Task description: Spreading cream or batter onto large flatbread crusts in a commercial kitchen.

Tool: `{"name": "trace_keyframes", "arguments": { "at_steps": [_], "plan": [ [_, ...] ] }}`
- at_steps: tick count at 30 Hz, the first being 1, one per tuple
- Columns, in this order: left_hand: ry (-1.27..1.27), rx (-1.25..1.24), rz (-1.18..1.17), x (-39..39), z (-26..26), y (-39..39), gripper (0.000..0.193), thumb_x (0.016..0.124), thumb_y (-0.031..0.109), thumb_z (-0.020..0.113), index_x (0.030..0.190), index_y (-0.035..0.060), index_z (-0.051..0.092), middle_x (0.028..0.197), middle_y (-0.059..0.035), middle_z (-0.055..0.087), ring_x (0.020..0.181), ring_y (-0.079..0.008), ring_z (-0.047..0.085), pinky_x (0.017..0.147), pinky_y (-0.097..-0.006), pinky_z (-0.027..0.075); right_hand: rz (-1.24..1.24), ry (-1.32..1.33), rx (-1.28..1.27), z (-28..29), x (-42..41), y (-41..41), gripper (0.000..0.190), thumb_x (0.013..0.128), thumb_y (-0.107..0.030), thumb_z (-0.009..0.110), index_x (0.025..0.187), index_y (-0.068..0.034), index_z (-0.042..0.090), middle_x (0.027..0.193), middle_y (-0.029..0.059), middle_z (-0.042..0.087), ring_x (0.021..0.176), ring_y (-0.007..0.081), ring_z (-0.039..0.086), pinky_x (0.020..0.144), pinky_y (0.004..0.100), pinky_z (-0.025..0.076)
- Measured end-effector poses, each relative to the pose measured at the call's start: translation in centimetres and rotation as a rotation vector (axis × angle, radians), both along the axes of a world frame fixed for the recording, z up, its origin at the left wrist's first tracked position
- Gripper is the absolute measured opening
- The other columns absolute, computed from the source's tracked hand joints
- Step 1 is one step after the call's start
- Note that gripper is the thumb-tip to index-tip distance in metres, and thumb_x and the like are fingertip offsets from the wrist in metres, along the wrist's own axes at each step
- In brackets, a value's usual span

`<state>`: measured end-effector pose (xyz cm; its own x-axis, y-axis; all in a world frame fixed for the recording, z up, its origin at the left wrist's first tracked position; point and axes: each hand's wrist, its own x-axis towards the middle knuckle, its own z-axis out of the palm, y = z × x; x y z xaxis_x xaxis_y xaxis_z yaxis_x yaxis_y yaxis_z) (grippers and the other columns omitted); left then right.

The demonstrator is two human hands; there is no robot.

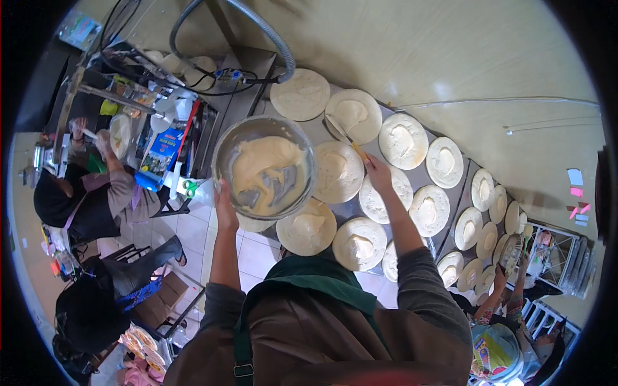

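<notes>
My left hand (225,205) grips the near-left rim of a large round mixing bowl (225,144) and holds it tilted above the table. Pale yellow cream (265,152) coats its inside, with streaks where it has been scraped. In my right hand (378,172) is a spatula (358,150) with a yellowish handle. Its blade reaches over the left side of a round flat dough base (369,128) bearing a cream mound; contact is hard to judge. Nearer me, another dough base (326,188) also carries cream, while the far-left base (299,94) shows no mound.
Several cream-topped bases stand in rows along the metal table (393,120). A corrugated hose (286,50) arches over its far-left end. At right, a co-worker (495,347) holds another bowl (511,253). A second person (91,198) works at a cluttered counter on the left.
</notes>
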<state>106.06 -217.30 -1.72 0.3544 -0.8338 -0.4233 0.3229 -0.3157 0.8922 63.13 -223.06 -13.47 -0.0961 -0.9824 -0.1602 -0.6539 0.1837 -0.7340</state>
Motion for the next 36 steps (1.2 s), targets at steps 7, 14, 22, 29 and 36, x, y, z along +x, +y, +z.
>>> {"name": "trace_keyframes", "arguments": {
  "at_steps": [7,14,22,29,36],
  "plan": [
    [-0.221,-0.172,-0.198,0.8,3.1,-2.5,0.068,0.094,0.043,0.049,0.14,-0.0035,0.029,0.139,-0.0151,0.04,0.127,-0.0212,0.037,0.106,-0.0319,0.027,0.147,-0.473,0.369,15.5,-1.0,0.6,0.032,0.094,-0.035,0.052,0.095,-0.007,0.066,0.059,-0.0038,0.048,0.048,0.0044,0.039,0.045,0.0198,0.032],
    [-0.699,-0.234,-0.615,0.2,9.8,-6.0,0.054,0.093,0.037,0.047,0.14,0.0139,0.035,0.134,-0.0178,0.047,0.125,-0.0318,0.044,0.103,-0.0344,0.032,0.666,0.342,-0.306,25.8,6.3,-2.2,0.025,0.087,-0.034,0.058,0.096,-0.013,0.068,0.075,0.0073,0.062,0.065,0.0258,0.06,0.059,0.0366,0.047],
    [-0.781,-0.226,-0.762,0.3,11.4,-6.7,0.055,0.092,0.044,0.046,0.139,0.0184,0.036,0.129,-0.0201,0.051,0.121,-0.0373,0.047,0.1,-0.0376,0.036,0.906,0.457,-0.093,25.5,7.2,-2.5,0.023,0.085,-0.03,0.06,0.098,-0.014,0.07,0.08,0.0082,0.068,0.071,0.0283,0.063,0.064,0.0376,0.049],
    [-0.811,-0.224,-0.755,0.5,12.3,-6.2,0.058,0.091,0.047,0.044,0.14,0.0184,0.035,0.129,-0.0207,0.051,0.12,-0.0383,0.047,0.1,-0.0388,0.036,0.79,0.539,-0.128,23.1,6.2,-1.7,0.023,0.088,-0.03,0.058,0.099,-0.014,0.069,0.081,0.0099,0.067,0.073,0.0292,0.064,0.065,0.0392,0.049],
    [-0.854,-0.112,-0.66,1.1,10.1,-4.8,0.062,0.09,0.051,0.042,0.141,0.0154,0.034,0.13,-0.0209,0.05,0.12,-0.039,0.047,0.1,-0.0383,0.035,0.771,0.205,0.3,17.1,7.5,2.4,0.028,0.093,-0.033,0.049,0.106,-0.015,0.065,0.087,0.0149,0.066,0.079,0.0313,0.063,0.071,0.0394,0.048]
  ]
}}
